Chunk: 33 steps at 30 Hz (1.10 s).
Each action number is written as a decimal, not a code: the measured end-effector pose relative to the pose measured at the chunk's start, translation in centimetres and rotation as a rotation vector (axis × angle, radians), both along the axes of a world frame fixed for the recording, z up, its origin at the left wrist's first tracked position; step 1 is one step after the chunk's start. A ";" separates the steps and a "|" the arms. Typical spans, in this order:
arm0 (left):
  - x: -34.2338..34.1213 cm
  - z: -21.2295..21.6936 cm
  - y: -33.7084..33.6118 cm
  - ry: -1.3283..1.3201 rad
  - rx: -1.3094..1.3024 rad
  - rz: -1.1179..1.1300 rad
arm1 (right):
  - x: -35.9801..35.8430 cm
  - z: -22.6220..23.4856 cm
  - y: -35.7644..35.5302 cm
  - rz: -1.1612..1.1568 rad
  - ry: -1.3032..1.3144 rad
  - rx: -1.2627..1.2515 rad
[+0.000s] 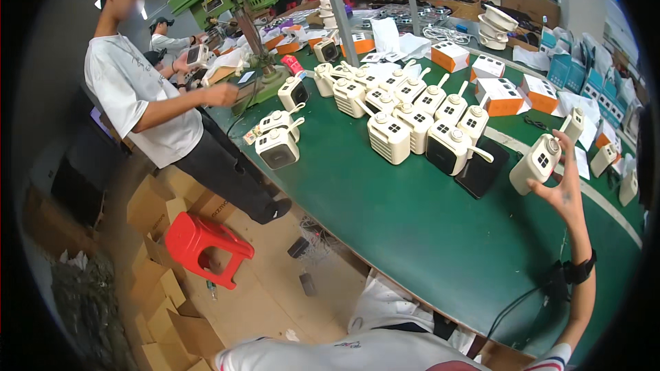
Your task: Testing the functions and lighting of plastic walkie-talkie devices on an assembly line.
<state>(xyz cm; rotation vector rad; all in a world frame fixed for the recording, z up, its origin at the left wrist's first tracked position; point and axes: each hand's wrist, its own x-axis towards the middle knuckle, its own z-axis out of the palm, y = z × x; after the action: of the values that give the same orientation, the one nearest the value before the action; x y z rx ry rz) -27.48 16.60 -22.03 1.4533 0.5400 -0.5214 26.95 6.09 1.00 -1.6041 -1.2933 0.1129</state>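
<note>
Only the right hand [565, 189] shows, gripping a cream heater [536, 163] loosely above the green table [426, 233], so it might slip and drop.

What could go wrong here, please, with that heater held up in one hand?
The right hand holds the cream heater in the air with open fingers, so it might slip and drop onto the green table. Swinging it left could knock the crowded heaters or the black tray.
</note>
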 end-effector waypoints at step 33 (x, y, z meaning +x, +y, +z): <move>-1.8 -12.2 9.7 -0.014 0.365 -0.379 | -0.8 2.1 5.2 -0.098 -0.322 -0.037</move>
<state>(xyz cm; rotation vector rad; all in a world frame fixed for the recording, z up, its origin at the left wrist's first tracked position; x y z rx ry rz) -29.27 26.30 -34.19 1.9236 0.3587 -0.7373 26.14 11.32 3.14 -1.7650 -1.4576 -0.1909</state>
